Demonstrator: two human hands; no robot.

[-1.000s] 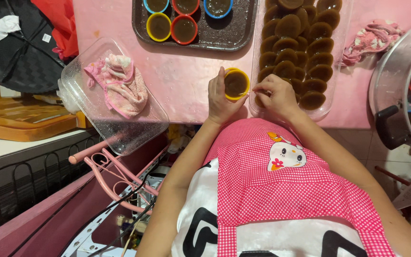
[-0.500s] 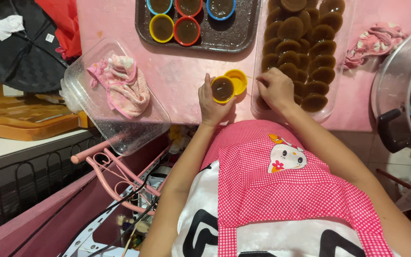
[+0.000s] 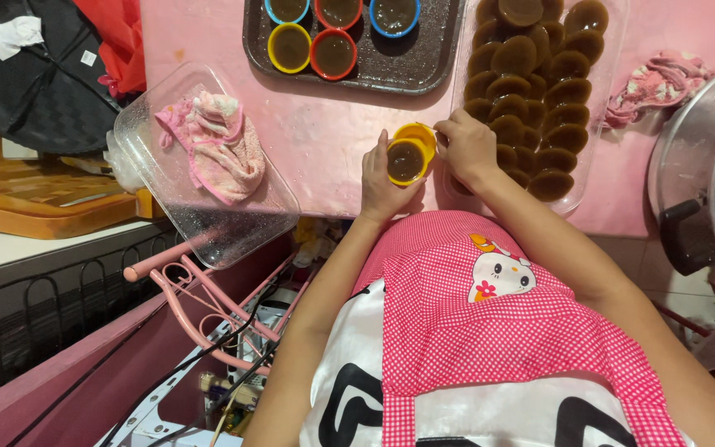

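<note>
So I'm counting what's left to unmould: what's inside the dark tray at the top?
The dark rectangular metal tray holds five small round cups with brown filling: yellow, red, blue rims. The picture's top edge cuts off the back row, so any further cups cannot be seen.

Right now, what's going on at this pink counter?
A person in a pink checked apron holds a yellow cup of brown cake in the left hand. The right hand rests at a second yellow cup, beside a clear tray of unmoulded brown cakes. More filled cups sit on a dark tray.
</note>
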